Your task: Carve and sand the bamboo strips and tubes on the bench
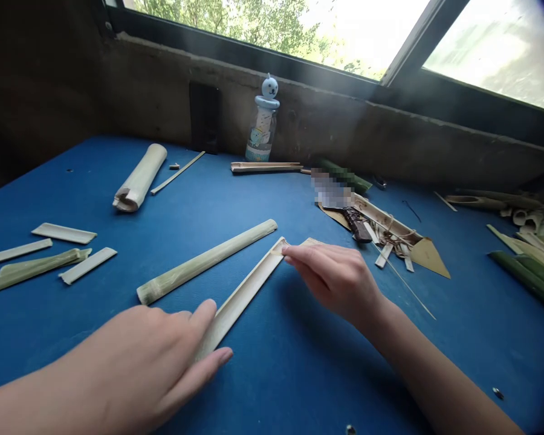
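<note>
A pale split bamboo strip [247, 290] lies hollow side up on the blue table [299, 374], running from near me toward the far right. My left hand [149, 362] holds its near end between thumb and fingers. My right hand [333, 278] pinches its far end with the fingertips. Just left of it lies a second, greenish half-round bamboo piece [204, 261], parallel and untouched.
Several short bamboo slats [63, 232] lie at the left. A pale bamboo tube [140, 177] sits further back. A blue-capped bottle [263, 121] stands by the wall. A knife [356, 222], scraps and green bamboo lengths [526, 272] crowd the right.
</note>
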`<state>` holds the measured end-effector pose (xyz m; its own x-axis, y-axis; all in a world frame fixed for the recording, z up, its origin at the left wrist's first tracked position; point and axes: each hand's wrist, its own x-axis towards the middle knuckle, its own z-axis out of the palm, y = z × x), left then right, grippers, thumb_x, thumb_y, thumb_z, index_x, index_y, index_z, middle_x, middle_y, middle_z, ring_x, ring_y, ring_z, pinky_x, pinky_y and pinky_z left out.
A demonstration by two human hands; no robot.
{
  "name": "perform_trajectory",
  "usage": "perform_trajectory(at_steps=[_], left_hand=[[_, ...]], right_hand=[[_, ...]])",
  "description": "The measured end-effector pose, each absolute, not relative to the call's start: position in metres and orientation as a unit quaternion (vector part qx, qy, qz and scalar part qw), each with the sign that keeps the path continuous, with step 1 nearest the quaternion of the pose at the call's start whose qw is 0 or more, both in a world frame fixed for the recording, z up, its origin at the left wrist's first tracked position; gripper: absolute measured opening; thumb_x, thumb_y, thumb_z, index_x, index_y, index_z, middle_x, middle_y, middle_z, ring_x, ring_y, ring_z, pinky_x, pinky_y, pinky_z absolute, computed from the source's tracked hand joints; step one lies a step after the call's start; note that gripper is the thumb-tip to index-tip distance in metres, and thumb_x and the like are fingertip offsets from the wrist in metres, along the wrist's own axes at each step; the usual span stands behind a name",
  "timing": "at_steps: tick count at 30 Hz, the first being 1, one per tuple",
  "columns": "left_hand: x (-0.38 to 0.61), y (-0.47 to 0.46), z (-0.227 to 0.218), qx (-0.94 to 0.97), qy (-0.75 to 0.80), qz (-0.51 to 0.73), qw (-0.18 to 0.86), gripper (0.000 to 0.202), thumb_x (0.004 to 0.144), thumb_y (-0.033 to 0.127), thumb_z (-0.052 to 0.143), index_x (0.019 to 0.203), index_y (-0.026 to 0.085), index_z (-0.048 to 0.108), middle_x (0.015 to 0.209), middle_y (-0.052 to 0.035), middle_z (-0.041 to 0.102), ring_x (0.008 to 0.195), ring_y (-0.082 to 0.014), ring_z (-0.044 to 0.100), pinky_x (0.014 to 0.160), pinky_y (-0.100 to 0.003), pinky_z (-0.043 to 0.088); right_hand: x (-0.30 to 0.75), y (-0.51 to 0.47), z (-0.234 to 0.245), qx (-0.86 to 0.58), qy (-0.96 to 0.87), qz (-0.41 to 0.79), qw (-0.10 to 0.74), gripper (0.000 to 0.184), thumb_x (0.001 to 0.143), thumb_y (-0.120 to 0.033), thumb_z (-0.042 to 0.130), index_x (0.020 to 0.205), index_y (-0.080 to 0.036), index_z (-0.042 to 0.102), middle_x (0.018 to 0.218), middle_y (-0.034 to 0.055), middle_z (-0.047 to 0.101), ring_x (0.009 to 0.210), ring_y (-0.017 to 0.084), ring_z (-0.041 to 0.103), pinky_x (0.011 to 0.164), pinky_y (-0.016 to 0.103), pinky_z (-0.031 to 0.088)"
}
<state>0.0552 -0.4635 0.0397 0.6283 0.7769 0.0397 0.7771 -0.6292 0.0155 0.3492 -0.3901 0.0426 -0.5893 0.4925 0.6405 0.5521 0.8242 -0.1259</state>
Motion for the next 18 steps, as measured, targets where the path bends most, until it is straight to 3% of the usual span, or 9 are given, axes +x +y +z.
perform_trajectory(at_steps=[3,4,6,7,10,13,15,18], left_hand=[[0.064,-0.427,0.053,-0.952,-0.29,-0.047,0.086,0.032,0.108,0.019,0.039,0.093,0.023,0.068,0.073,-0.0002,0.068,0.049,-0.0181,0.061,0.044,-0.033,0.037],[0.07,-0.41,0.056,-0.958,-0.239,-0.052,0.15,0.033,0.103,0.01,0.04,0.105,0.022,0.071,0.087,-0.0042,0.075,0.059,-0.0195,0.067,0.049,-0.033,0.043],[0.085,-0.374,0.057,-0.965,-0.144,-0.037,0.214,0.045,0.099,0.004,0.046,0.132,0.024,0.069,0.124,-0.0107,0.078,0.105,-0.0267,0.077,0.078,-0.036,0.056],[0.093,-0.359,0.056,-0.967,-0.124,-0.029,0.219,0.051,0.099,0.004,0.049,0.142,0.027,0.065,0.138,-0.0105,0.074,0.125,-0.0285,0.071,0.093,-0.039,0.056],[0.12,-0.335,0.048,-0.971,-0.085,-0.003,0.224,0.051,0.101,0.011,0.056,0.148,0.029,0.061,0.158,-0.0084,0.062,0.145,-0.0292,0.059,0.116,-0.043,0.047],[0.141,-0.342,0.043,-0.972,-0.075,0.023,0.221,0.036,0.099,0.017,0.06,0.131,0.028,0.071,0.154,-0.0059,0.065,0.149,-0.0271,0.055,0.126,-0.042,0.039],[0.147,-0.354,0.046,-0.969,-0.105,0.038,0.221,0.031,0.093,0.018,0.064,0.122,0.025,0.075,0.143,-0.0095,0.072,0.147,-0.031,0.056,0.127,-0.046,0.037],[0.143,-0.367,0.063,-0.951,-0.206,0.067,0.22,0.024,0.084,0.017,0.066,0.104,0.016,0.078,0.118,-0.0188,0.079,0.122,-0.04,0.07,0.119,-0.058,0.042]], right_hand=[[0.363,-0.386,0.045,-0.381,-0.86,-0.019,0.338,0.015,0.109,-0.02,0.062,0.108,-0.018,0.076,0.098,0.0068,0.086,0.081,0.02,0.083,0.075,0.026,0.059],[0.367,-0.384,0.044,-0.415,-0.851,-0.006,0.322,0.016,0.109,-0.024,0.061,0.108,-0.019,0.077,0.097,0.0059,0.086,0.08,0.02,0.082,0.074,0.027,0.057],[0.372,-0.377,0.039,-0.471,-0.835,0.019,0.284,0.019,0.109,-0.028,0.06,0.107,-0.021,0.078,0.095,0.0054,0.085,0.079,0.022,0.08,0.072,0.029,0.053],[0.374,-0.374,0.037,-0.49,-0.828,0.026,0.27,0.019,0.109,-0.029,0.061,0.106,-0.022,0.078,0.093,0.0057,0.085,0.078,0.023,0.08,0.071,0.03,0.051],[0.374,-0.368,0.032,-0.514,-0.816,0.036,0.261,0.018,0.107,-0.026,0.061,0.1,-0.022,0.078,0.089,0.0066,0.084,0.078,0.025,0.078,0.07,0.031,0.047],[0.375,-0.367,0.034,-0.52,-0.804,0.044,0.284,0.02,0.108,-0.027,0.058,0.102,-0.022,0.077,0.093,0.0068,0.084,0.083,0.024,0.078,0.072,0.03,0.048],[0.376,-0.369,0.038,-0.522,-0.798,0.048,0.298,0.021,0.109,-0.028,0.057,0.104,-0.022,0.077,0.095,0.0064,0.084,0.086,0.023,0.078,0.074,0.029,0.048],[0.378,-0.37,0.043,-0.522,-0.791,0.046,0.315,0.021,0.108,-0.03,0.059,0.102,-0.022,0.077,0.091,0.006,0.083,0.083,0.024,0.078,0.072,0.03,0.047]])
